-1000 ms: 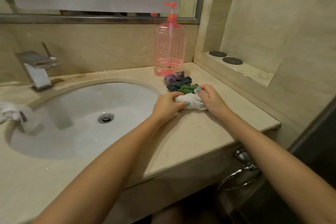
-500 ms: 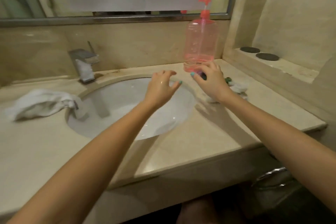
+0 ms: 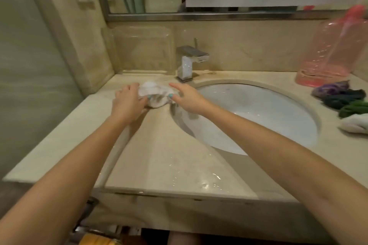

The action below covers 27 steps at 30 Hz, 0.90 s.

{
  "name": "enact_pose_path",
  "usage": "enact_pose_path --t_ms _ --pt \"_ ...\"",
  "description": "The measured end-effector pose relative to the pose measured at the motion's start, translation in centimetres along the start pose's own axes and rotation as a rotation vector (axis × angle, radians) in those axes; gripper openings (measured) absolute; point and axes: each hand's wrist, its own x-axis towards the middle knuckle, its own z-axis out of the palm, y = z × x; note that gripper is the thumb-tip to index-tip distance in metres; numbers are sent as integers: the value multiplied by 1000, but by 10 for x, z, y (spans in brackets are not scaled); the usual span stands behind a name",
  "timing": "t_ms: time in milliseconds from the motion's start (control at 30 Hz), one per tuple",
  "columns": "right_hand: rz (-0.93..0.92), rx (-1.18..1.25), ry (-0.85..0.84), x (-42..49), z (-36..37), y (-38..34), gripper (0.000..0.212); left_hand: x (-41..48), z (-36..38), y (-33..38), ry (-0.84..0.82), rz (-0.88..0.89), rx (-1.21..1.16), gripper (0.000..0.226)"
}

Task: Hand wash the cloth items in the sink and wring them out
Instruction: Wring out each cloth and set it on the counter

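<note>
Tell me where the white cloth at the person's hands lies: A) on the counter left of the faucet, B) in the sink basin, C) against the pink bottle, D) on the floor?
A: the white cloth lies on the counter left of the faucet, with the left hand and right hand touching it.

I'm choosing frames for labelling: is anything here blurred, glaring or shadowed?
All head view: the pink soap bottle at the right edge is smeared by blur; wet patches on the countertop glint near its front edge; an arm shadow falls across the sink at its left rim; the white cloth looks fairly sharp.
</note>
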Motion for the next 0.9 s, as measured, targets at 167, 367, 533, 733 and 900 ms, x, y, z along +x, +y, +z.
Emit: enact_pose_path --t_ms 167,367,533,733,900 --pt "83 81 40 9 31 1 39 -6 -3 -22 -84 25 -189 38" --pt "133 196 36 -4 -27 18 22 2 -29 3 -167 82 -455 19" --pt "149 260 91 -41 -111 41 9 7 -48 62 -292 178 -637 14" --pt "126 251 503 -88 -211 49 8 15 -57 170 -423 284 -806 29" --pt "139 216 554 -109 -280 53 12 24 -72 244 -316 484 -436 26"
